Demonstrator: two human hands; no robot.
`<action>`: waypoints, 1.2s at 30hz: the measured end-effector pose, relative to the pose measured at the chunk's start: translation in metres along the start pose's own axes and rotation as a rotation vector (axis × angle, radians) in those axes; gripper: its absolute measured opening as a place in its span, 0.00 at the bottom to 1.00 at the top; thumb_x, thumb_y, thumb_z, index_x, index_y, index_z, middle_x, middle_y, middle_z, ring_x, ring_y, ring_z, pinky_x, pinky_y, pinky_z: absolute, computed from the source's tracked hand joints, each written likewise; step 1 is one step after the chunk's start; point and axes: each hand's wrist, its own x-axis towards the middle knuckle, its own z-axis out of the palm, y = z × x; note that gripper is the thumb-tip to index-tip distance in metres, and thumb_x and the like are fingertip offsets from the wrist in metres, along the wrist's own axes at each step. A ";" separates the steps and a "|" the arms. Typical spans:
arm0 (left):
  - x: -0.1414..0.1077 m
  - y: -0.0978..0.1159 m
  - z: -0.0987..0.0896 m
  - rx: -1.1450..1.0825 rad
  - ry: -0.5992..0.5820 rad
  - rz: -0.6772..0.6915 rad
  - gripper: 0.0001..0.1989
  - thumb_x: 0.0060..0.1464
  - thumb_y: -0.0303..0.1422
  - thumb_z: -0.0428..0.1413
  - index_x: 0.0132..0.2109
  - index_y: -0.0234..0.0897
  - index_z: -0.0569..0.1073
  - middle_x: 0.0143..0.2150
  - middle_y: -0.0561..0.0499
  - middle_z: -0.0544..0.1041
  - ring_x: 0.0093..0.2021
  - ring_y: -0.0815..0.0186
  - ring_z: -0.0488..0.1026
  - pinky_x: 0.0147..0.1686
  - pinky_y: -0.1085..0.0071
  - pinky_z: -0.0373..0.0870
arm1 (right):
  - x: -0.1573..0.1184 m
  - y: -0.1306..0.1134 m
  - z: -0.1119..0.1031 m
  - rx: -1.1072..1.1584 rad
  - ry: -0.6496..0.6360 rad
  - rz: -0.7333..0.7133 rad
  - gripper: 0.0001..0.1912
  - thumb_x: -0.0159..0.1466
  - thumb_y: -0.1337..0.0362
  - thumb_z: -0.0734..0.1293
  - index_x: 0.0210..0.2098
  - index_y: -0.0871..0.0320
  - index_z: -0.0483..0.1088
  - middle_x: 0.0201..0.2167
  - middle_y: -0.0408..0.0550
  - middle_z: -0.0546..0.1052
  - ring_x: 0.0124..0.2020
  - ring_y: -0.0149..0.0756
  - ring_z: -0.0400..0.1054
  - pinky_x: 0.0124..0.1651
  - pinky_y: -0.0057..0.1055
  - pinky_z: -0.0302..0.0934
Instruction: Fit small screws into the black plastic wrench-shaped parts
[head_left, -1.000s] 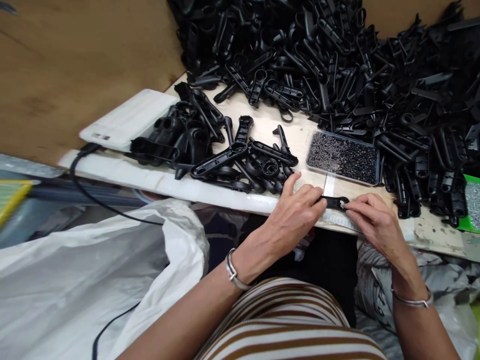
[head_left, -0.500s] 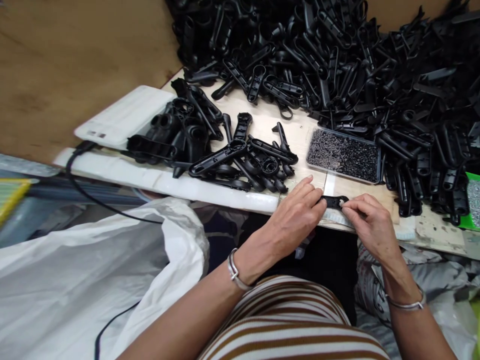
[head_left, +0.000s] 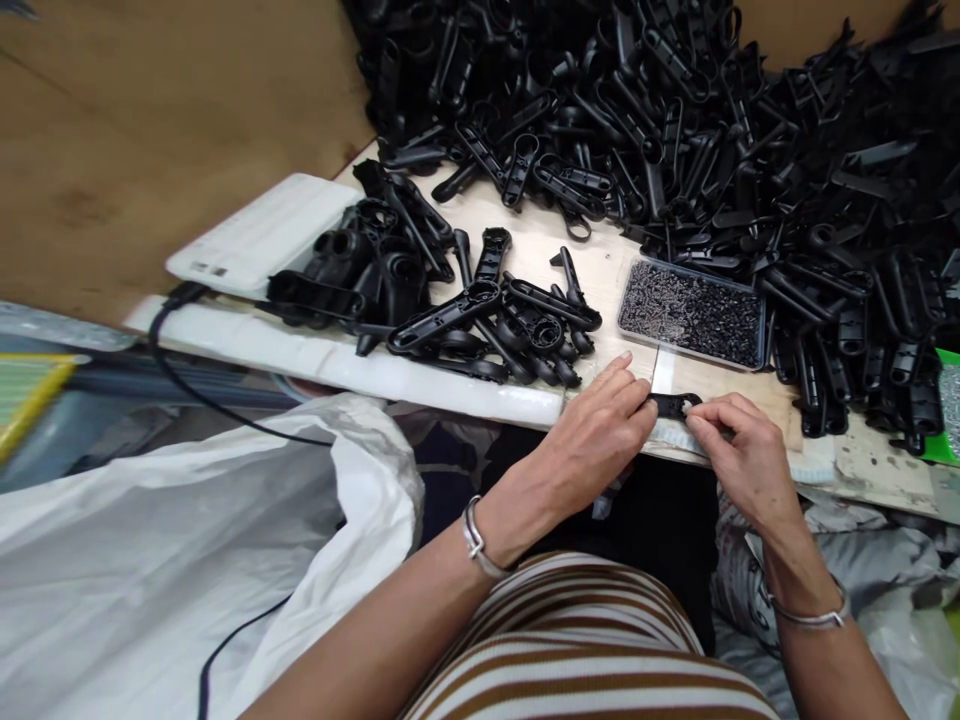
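Observation:
A black plastic part (head_left: 670,405) lies at the table's front edge, between my two hands. My left hand (head_left: 598,425) is closed on its left end, thumb hidden beneath the fingers. At the other end, my right hand (head_left: 739,445) pinches with thumb and forefinger against the part; whatever small piece sits between the fingertips is too small to make out. Just behind the part stands a clear tray (head_left: 691,312) of tiny dark pieces. Several black parts (head_left: 442,315) lie in a loose heap to the left of the tray.
A large pile of black parts (head_left: 645,120) covers the back of the table. At the left are a white flat device (head_left: 262,235) with a black cable (head_left: 225,410), and a white sack (head_left: 187,530) below. A green tray (head_left: 946,420) shows at the right edge.
The whole view has shifted slightly, so things appear a little farther right. Both hands stay at the black part, with almost the same grip.

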 end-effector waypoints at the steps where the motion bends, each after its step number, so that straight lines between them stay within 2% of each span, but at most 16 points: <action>1: 0.000 0.000 0.000 0.001 -0.004 0.001 0.14 0.62 0.21 0.43 0.35 0.33 0.71 0.35 0.49 0.72 0.40 0.66 0.70 0.64 0.54 0.61 | 0.000 -0.001 0.001 0.002 0.007 0.009 0.08 0.65 0.63 0.64 0.30 0.54 0.72 0.32 0.46 0.76 0.37 0.41 0.69 0.42 0.39 0.60; 11: 0.001 -0.001 0.000 -0.006 -0.018 0.008 0.14 0.62 0.21 0.42 0.35 0.33 0.70 0.35 0.48 0.72 0.40 0.65 0.70 0.64 0.53 0.61 | 0.000 -0.005 0.006 0.031 0.049 0.105 0.08 0.63 0.63 0.65 0.27 0.55 0.71 0.29 0.45 0.75 0.33 0.39 0.67 0.40 0.37 0.59; 18: 0.002 -0.002 0.000 -0.007 -0.011 0.015 0.13 0.62 0.21 0.43 0.35 0.32 0.70 0.35 0.49 0.71 0.39 0.66 0.70 0.65 0.55 0.60 | -0.003 -0.006 0.011 -0.001 0.097 0.062 0.10 0.65 0.63 0.64 0.27 0.56 0.71 0.28 0.44 0.75 0.32 0.37 0.68 0.42 0.38 0.57; 21: 0.002 -0.002 -0.002 0.022 -0.025 0.019 0.12 0.62 0.21 0.44 0.36 0.32 0.71 0.36 0.48 0.72 0.40 0.65 0.70 0.64 0.55 0.61 | -0.004 0.000 0.005 0.011 0.043 0.013 0.10 0.66 0.62 0.63 0.32 0.55 0.74 0.32 0.46 0.77 0.37 0.40 0.70 0.46 0.39 0.58; 24: 0.002 -0.003 -0.006 0.059 -0.059 0.012 0.10 0.62 0.22 0.46 0.37 0.33 0.72 0.37 0.49 0.73 0.41 0.64 0.69 0.64 0.50 0.58 | 0.000 0.007 -0.011 0.083 -0.052 -0.033 0.10 0.67 0.61 0.63 0.39 0.55 0.76 0.38 0.47 0.78 0.41 0.40 0.71 0.47 0.37 0.61; 27: 0.005 -0.008 -0.014 0.049 -0.092 -0.009 0.09 0.62 0.25 0.48 0.36 0.35 0.72 0.36 0.51 0.74 0.41 0.64 0.69 0.65 0.48 0.54 | 0.016 0.010 -0.030 0.053 0.028 -0.060 0.10 0.67 0.61 0.63 0.38 0.55 0.76 0.38 0.47 0.78 0.40 0.38 0.72 0.45 0.34 0.63; 30: 0.018 -0.017 -0.025 0.098 -0.083 -0.042 0.10 0.61 0.23 0.48 0.34 0.36 0.71 0.31 0.52 0.73 0.38 0.65 0.68 0.63 0.52 0.56 | 0.045 0.006 -0.040 -0.115 0.081 -0.105 0.09 0.66 0.63 0.63 0.38 0.55 0.77 0.37 0.47 0.79 0.38 0.38 0.72 0.43 0.33 0.63; 33: 0.040 -0.028 -0.032 0.186 -0.089 -0.096 0.11 0.60 0.22 0.48 0.32 0.35 0.71 0.29 0.51 0.72 0.37 0.63 0.67 0.56 0.56 0.62 | 0.077 -0.001 -0.036 -0.342 -0.020 -0.091 0.10 0.66 0.65 0.63 0.38 0.54 0.77 0.39 0.47 0.79 0.40 0.40 0.72 0.44 0.34 0.62; 36: 0.066 -0.037 -0.031 0.214 -0.143 -0.149 0.13 0.57 0.19 0.47 0.29 0.34 0.71 0.27 0.50 0.72 0.37 0.62 0.67 0.50 0.58 0.63 | 0.099 -0.006 -0.024 -0.522 -0.136 -0.010 0.08 0.66 0.63 0.64 0.38 0.54 0.76 0.39 0.48 0.79 0.41 0.43 0.72 0.39 0.34 0.60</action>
